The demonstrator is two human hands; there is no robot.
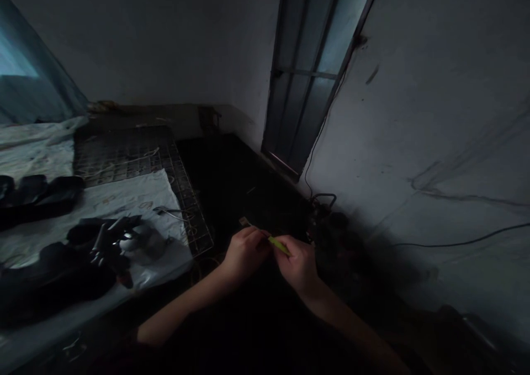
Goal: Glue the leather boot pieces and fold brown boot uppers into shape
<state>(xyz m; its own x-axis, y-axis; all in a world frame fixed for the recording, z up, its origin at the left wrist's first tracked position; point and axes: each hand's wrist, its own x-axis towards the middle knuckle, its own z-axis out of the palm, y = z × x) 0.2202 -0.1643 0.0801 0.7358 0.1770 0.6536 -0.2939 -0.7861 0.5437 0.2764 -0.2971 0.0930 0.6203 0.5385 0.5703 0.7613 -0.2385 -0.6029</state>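
Observation:
In the dim middle of the head view both hands meet over the dark floor. My right hand (296, 259) is closed around a slim yellow-green tool (280, 245), its kind unclear in this light. Just to its left, my left hand (248, 253) is pinched, its fingertips close to the tool's tip. A small brownish flat piece (243, 221) with a thin pale strand sticks out beyond the left hand's knuckles. Whether the left fingers hold that strand or something else is hidden.
To the left a wire-mesh table (190, 209) carries a white cloth (136, 195), dark bulky items (53, 259) and metal hand tools (99, 242). A dark machine with a handle (325, 215) stands on the floor by the right wall. Behind is a metal door (306, 82).

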